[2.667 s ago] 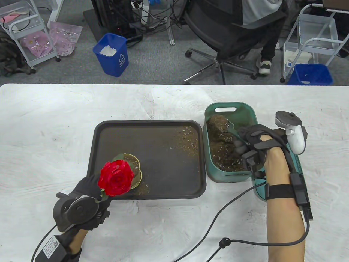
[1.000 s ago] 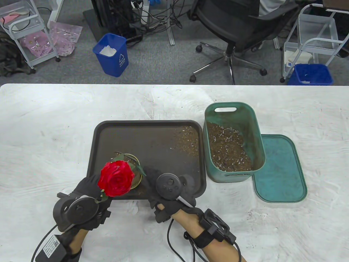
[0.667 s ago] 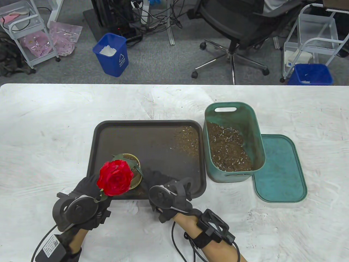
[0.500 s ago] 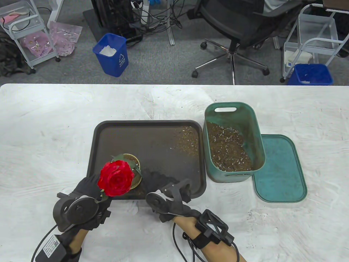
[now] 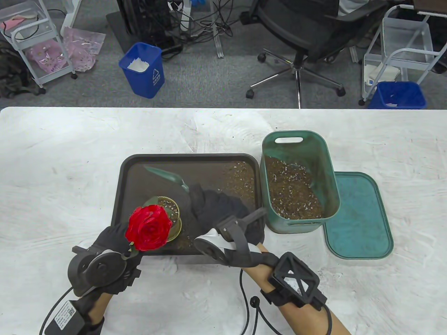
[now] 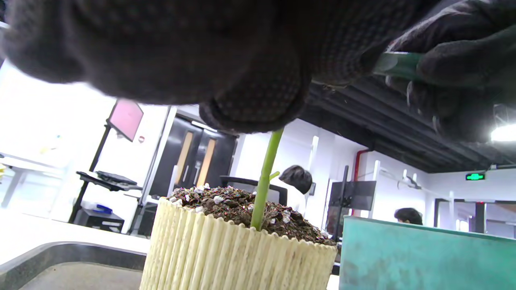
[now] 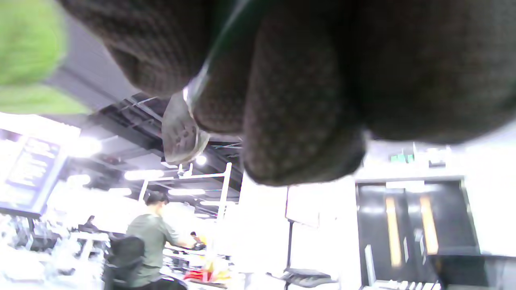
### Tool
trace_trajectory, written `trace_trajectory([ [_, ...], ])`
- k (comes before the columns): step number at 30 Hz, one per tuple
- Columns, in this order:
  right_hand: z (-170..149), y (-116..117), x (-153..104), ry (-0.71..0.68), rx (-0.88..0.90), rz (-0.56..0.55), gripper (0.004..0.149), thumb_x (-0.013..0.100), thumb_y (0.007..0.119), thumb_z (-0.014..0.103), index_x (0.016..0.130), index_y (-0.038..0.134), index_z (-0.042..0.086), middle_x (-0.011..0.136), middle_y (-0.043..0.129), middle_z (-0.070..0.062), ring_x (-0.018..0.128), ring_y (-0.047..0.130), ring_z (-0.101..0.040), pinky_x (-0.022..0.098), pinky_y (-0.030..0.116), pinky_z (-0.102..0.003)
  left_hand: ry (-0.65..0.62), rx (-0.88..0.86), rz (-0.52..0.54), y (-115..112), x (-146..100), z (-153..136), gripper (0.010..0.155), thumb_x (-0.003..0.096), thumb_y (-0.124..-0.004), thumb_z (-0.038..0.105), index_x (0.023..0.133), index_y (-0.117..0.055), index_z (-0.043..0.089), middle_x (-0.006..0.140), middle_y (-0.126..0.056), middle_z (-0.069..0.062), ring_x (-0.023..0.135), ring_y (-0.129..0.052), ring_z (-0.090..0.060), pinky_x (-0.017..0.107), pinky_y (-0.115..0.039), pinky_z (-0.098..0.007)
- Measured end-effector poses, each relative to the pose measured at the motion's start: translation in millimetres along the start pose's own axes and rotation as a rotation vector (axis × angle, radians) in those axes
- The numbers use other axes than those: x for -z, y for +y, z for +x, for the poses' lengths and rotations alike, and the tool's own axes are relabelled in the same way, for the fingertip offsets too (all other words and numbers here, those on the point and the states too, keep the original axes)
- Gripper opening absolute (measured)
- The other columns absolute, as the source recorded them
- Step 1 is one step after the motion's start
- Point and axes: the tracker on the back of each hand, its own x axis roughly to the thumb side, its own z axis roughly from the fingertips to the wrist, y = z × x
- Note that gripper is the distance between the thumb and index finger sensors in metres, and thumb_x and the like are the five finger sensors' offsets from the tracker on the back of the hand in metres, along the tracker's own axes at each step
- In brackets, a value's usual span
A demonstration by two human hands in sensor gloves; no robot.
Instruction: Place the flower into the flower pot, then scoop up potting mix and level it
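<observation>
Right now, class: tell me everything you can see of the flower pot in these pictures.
The pot is small and round, cream-yellow, with ribbed walls and a scalloped rim; it looks like plastic. It stands upright on the dark tray, near its front left corner. Potting mix with white flecks heaps above the rim. The rose's green stem stands in the mix, and the left hand holds it above. In the table view the red bloom hides part of the pot.

Table view: red flower point(image 5: 148, 228) held at its stem by the left hand point(image 5: 113, 244), its bloom above a ribbed flower pot point(image 5: 171, 218) on the dark tray point(image 5: 139, 174). The right hand point(image 5: 216, 209) grips a green scoop point(image 5: 167, 175), blade pointing to the tray's far-left corner. Potting mix point(image 5: 291, 190) fills the green bin point(image 5: 314, 146) right of the tray; the bin's lid point(image 5: 359, 216) lies flat beside it
</observation>
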Motion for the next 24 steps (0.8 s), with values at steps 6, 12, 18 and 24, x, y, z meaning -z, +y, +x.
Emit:
trace_trajectory([
  [6,-66,-25,35,0.096,-0.313,0.119,0.051,0.038,0.080,0.036,0.082,0.080,0.011,0.051,0.102,-0.007,0.021,0.107,-0.025,0.011,0.094,-0.043,-0.005,0.006,0.001,0,0,1,0.044,0.0401,-0.079,0.046,0.072,-0.094,0.020,0.047,-0.104,-0.001,0.013,-0.103,-0.015,0.025,-0.092,-0.038],
  [12,-145,-23,45,0.439,-0.315,0.361,0.050,0.038,0.083,0.036,0.080,0.083,0.010,0.048,0.103,-0.008,0.018,0.106,-0.026,0.010,0.093,-0.044,0.007,0.003,0.001,0,0,0,0.044,0.0401,-0.079,0.047,0.072,-0.094,0.020,0.047,-0.104,-0.001,0.013,-0.103,-0.015,0.025,-0.092,-0.038],
  [18,-190,18,33,0.626,-0.291,0.772,0.049,0.038,0.085,0.037,0.079,0.085,0.011,0.045,0.103,-0.008,0.014,0.105,-0.025,0.008,0.092,-0.043,0.003,0.002,-0.001,0,0,-1,0.044,0.0401,-0.079,0.046,0.072,-0.094,0.020,0.047,-0.104,-0.001,0.013,-0.103,-0.015,0.025,-0.092,-0.038],
  [24,-202,86,16,0.610,-0.494,1.145,0.048,0.038,0.087,0.038,0.080,0.086,0.015,0.047,0.103,-0.008,0.017,0.105,-0.025,0.010,0.092,-0.043,0.016,-0.003,0.002,0,0,-2,0.044,0.0401,-0.079,0.046,0.072,-0.094,0.020,0.047,-0.104,-0.001,0.013,-0.103,-0.015,0.025,-0.092,-0.038],
])
